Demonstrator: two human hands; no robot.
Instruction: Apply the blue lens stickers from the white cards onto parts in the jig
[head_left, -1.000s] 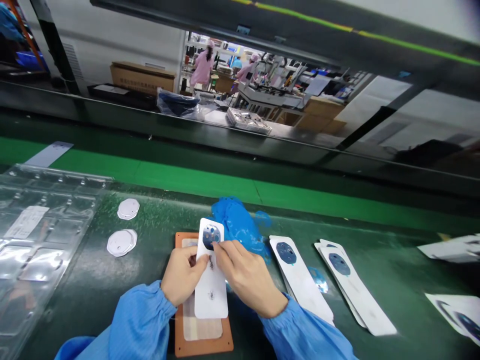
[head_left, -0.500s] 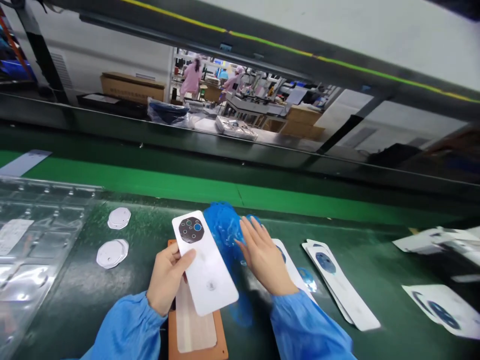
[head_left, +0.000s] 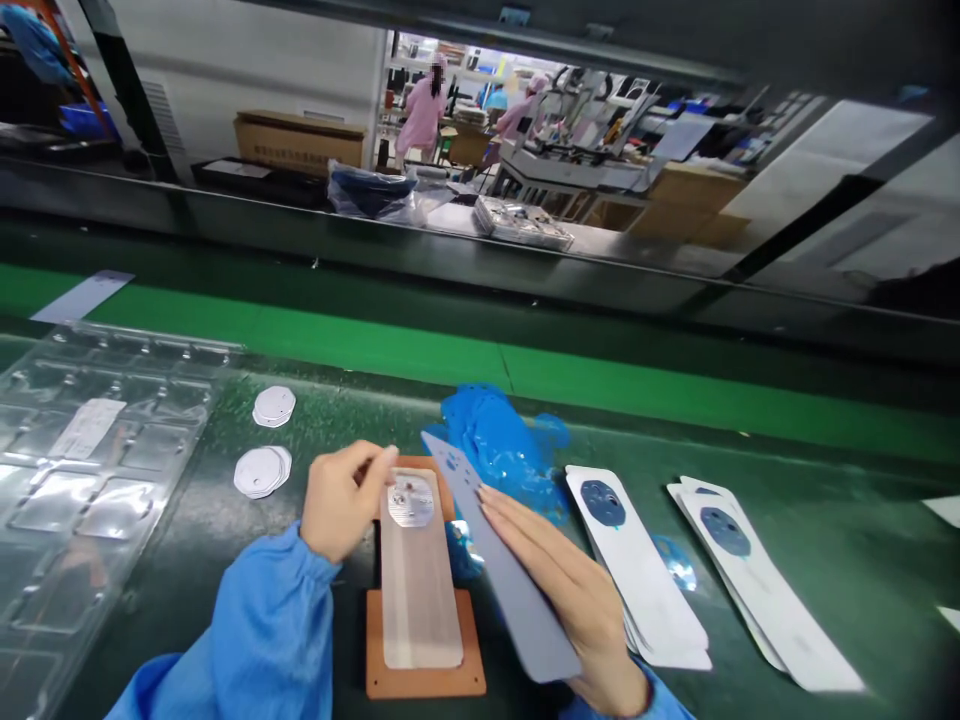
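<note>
My right hand (head_left: 570, 590) grips a phone back cover (head_left: 499, 570), a thin panel with small camera holes near its top. The cover is tilted, and its grey side faces left. My left hand (head_left: 349, 500) has thumb and forefinger pinched together by the top left of a fixture; whether anything is between them cannot be made out. The fixture has an orange-brown base (head_left: 427, 682) and a pale wood-grained plate (head_left: 420, 600) with a round ridged metallic area (head_left: 411, 500) at its upper end. Crumpled blue film (head_left: 495, 440) lies behind the raised cover.
Two stacks of white back covers, a nearer stack (head_left: 645, 590) and a farther stack (head_left: 772, 600), lie right. Two piles of white discs, a back pile (head_left: 274, 404) and a front pile (head_left: 261, 472), lie left, beside a clear plastic tray (head_left: 172, 440). A ledge (head_left: 450, 255) crosses behind.
The white cover has passed from my left hand to my right and turned from its white face to its grey side. My left hand has come to the fixture's top. The view has shifted.
</note>
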